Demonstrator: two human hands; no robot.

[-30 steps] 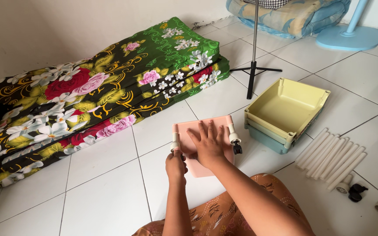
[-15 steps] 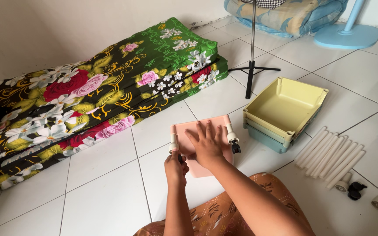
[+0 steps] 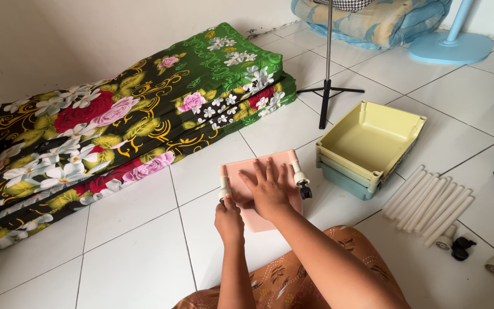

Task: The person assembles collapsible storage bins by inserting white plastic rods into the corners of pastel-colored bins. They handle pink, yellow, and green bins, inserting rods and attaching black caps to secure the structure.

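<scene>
Two hands on pink tray [image 3: 241, 174]: right hand [image 3: 270, 191] flat, fingers spread; left hand [image 3: 228, 220] clenched round caster

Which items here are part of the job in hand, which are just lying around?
In the job:
pink tray, under right hand
cream socket, at left hand
fitted caster
stacked trays
white tubes
loose casters

Lying about:
floral mattress
tripod stand
blue fan base
</scene>
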